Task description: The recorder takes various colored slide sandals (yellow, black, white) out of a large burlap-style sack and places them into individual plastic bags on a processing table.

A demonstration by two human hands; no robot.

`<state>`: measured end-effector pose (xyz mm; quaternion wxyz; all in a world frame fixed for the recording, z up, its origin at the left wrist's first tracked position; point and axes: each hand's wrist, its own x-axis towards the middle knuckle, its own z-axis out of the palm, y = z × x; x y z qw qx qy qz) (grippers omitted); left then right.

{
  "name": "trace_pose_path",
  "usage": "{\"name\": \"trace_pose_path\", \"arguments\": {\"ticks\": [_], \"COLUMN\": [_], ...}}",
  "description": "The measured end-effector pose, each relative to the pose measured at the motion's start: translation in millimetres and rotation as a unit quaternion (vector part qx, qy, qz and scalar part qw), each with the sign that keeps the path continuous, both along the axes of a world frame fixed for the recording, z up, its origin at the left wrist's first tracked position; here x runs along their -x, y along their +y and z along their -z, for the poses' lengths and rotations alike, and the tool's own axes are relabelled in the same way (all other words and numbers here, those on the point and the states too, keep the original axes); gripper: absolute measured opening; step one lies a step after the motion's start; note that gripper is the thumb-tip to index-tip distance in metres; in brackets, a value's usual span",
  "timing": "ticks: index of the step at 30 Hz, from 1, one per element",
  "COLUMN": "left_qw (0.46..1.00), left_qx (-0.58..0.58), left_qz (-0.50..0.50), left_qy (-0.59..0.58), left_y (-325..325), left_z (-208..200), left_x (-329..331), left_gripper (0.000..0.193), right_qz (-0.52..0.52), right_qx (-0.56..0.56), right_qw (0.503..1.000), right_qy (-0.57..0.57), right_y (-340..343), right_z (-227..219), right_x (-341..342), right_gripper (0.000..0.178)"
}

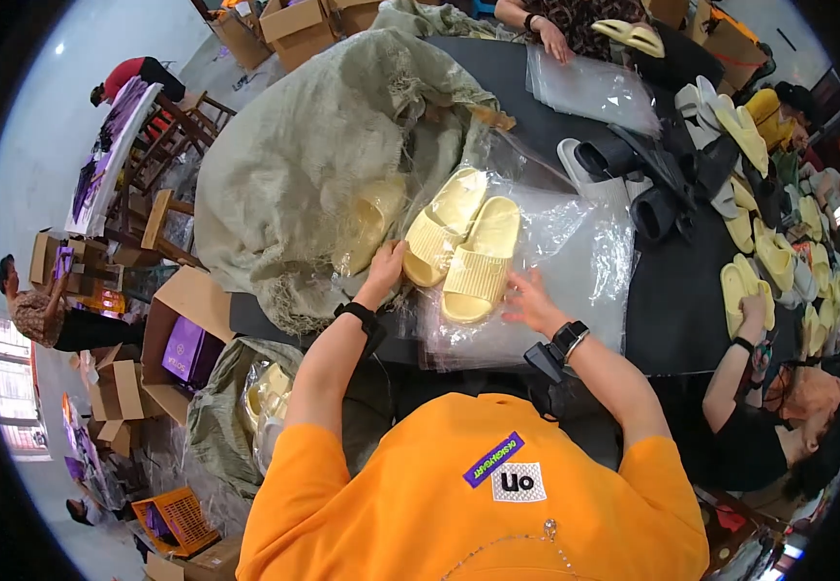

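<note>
A pair of pale yellow slide sandals (479, 255) lies side by side, ribbed straps upward, on a stack of clear plastic bags (575, 261) in front of me. My left hand (387, 268) is at the outer edge of the left sandal, its fingers curled; what they pinch there, sandal or thin plastic, I cannot make out. Beside the right sandal's strap, my right hand (534, 303) has its fingers spread over the bags. Another yellow sandal (369, 225), under clear plastic, rests against the large woven sack (294, 155) on the left.
Black, grey and yellow slides (657, 179) are heaped on the dark table (676, 324) to the right, where another person's hand (753, 315) touches a yellow pair. Across the table, a person's hand (553, 41) rests by more plastic bags (594, 87). An open carton (185, 334) stands lower left.
</note>
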<state>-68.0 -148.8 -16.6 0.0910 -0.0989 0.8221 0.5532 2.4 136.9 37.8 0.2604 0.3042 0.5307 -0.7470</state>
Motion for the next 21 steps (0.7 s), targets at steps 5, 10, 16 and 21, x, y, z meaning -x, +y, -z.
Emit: {"name": "trace_pose_path", "arguments": {"ticks": [5,10,16,21], "left_qw": [0.996,0.998,0.991,0.984], "left_qx": [0.088,-0.027,-0.068,-0.109], "left_qz": [0.007,0.040,0.101,0.139], "left_qy": [0.000,-0.040,0.056,0.008], "left_y": [6.6,0.0,4.4,42.3], "left_z": [-4.6,-68.9,-112.4,-117.8], "left_x": [5.7,-3.5,-25.3,-35.7], "left_gripper": [0.064,0.045,0.033,0.031], "right_qz": [-0.157,-0.055,-0.095,-0.202], "right_qx": [0.012,0.101,0.229,-0.112], "right_qw": [0.985,0.986,0.952,0.964], "right_qy": [0.069,0.124,0.180,0.134], "right_y": [-10.3,3.4,75.2,121.2], "right_z": [-6.4,-24.5,-61.0,-70.3], "right_x": [4.0,19.2,19.5,22.8], "right_gripper": [0.089,0.073,0.060,0.063]}}
